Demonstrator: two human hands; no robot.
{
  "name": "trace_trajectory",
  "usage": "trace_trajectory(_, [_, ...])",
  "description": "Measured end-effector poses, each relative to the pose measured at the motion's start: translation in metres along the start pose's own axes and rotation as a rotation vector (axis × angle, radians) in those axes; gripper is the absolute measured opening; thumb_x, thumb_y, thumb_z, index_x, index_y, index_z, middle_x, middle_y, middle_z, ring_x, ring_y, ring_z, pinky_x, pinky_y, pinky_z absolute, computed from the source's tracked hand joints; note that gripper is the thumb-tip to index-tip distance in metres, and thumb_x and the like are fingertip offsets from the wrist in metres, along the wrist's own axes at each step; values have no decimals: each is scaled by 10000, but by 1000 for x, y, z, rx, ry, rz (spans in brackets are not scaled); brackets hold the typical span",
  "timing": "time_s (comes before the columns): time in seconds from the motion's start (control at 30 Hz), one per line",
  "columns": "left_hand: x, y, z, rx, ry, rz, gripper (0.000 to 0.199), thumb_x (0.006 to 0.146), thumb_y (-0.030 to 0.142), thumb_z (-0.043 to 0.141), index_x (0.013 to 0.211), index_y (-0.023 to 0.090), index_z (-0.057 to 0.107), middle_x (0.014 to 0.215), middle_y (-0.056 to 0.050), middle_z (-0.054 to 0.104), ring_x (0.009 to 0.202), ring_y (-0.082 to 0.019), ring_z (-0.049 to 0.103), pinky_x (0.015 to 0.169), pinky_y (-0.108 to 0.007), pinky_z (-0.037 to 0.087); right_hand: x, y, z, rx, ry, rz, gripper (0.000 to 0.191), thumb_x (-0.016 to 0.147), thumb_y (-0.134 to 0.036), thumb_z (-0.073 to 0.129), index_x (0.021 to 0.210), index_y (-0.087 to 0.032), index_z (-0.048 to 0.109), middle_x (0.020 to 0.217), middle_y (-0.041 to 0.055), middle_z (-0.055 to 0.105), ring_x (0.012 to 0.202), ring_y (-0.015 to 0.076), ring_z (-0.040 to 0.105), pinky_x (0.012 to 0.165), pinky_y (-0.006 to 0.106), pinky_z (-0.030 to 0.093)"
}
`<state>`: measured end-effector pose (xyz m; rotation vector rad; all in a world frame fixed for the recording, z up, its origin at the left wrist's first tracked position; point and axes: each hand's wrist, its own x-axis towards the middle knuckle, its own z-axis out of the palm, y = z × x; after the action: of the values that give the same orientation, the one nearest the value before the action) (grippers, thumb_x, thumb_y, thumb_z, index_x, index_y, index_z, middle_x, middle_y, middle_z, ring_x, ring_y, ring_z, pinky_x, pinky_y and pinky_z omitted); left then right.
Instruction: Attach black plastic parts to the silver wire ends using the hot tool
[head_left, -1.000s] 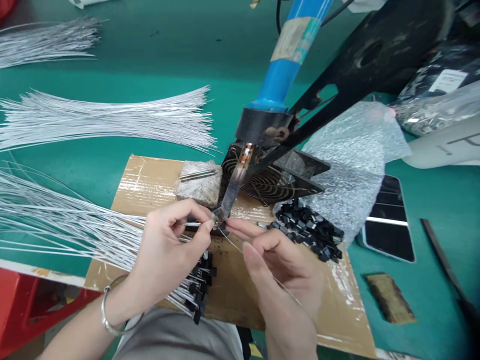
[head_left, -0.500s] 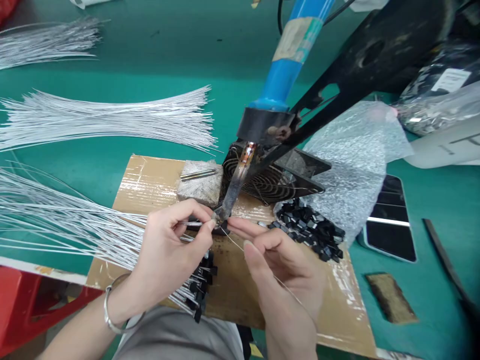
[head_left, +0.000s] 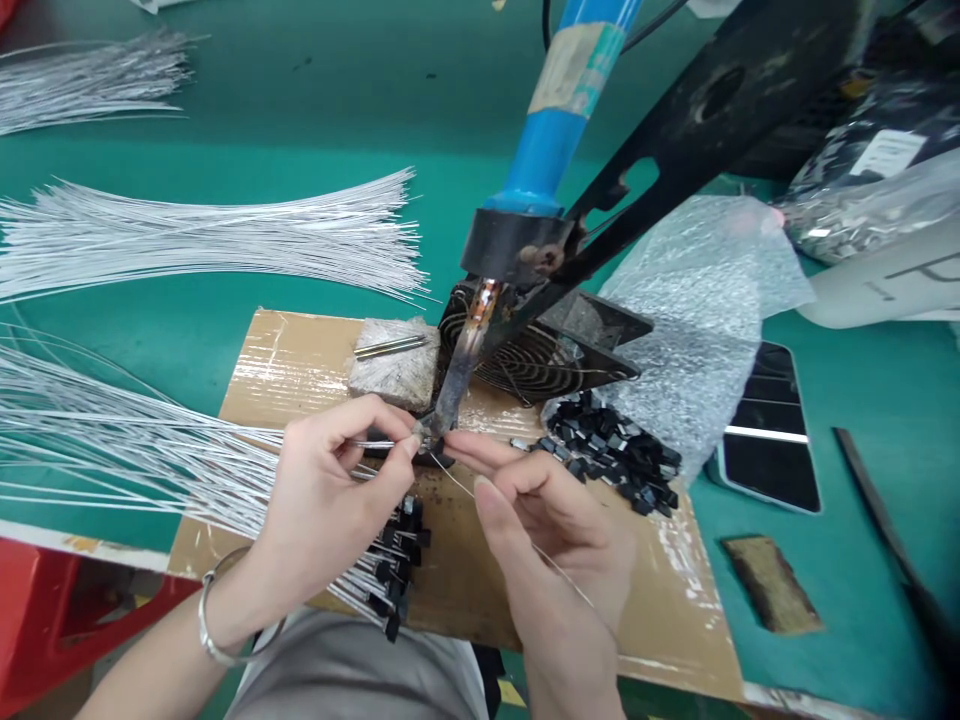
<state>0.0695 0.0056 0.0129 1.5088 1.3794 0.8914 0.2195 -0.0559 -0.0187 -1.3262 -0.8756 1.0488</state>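
Under the tip of a blue-handled soldering iron [head_left: 541,150], my left hand [head_left: 334,500] pinches the end of a thin white wire [head_left: 371,444]. My right hand [head_left: 555,550] is closed on a strand of solder wire [head_left: 457,482], which runs from between thumb and fingers up to the iron's tip. The exact contact at the tip is hidden by my fingertips. Below my left hand lie several white wires with black connectors [head_left: 394,570] on their ends. A pile of loose black connectors [head_left: 611,450] sits right of my right hand.
A cardboard sheet [head_left: 292,370] covers the work area. Behind it stand a grey block with metal rods [head_left: 394,360] and a black fan [head_left: 540,360]. A bundle of white wires [head_left: 225,240] lies farther left. On the right are bubble wrap [head_left: 682,320], a phone [head_left: 772,430] and a brown sponge [head_left: 772,585].
The whole view has shifted slightly, so things appear a little more to the left. Both hands keep their grips at the iron's tip.
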Motion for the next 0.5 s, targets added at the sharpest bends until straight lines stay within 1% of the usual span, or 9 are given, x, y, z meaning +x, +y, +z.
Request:
trace_trajectory(0.07, [0, 0, 0, 10, 1, 4, 148, 847, 128, 658, 722, 191, 704, 799, -19, 783, 701, -143, 659, 547, -236, 417, 0, 1, 0, -9, -1, -10, 245, 956, -263, 733, 730, -232, 643, 1135, 72, 840, 1075, 251, 801, 960, 384, 644])
trace_trajectory(0.27, [-2, 0, 0, -3, -8, 9, 140, 849, 129, 649, 734, 190, 701, 812, -21, 786, 725, -148, 682, 573, -233, 449, -3, -7, 7, 7, 78, 51, 238, 949, -254, 729, 731, -241, 634, 1101, 42, 841, 1046, 214, 801, 974, 354, 637])
trace_trajectory(0.5, [-3, 2, 1, -8, -2, 25, 148, 857, 132, 642, 731, 188, 695, 796, -29, 779, 706, -148, 682, 549, -231, 443, -3, -9, 6, -5, 57, 55, 235, 944, -253, 737, 734, -237, 632, 1132, 53, 838, 1057, 229, 803, 957, 362, 644])
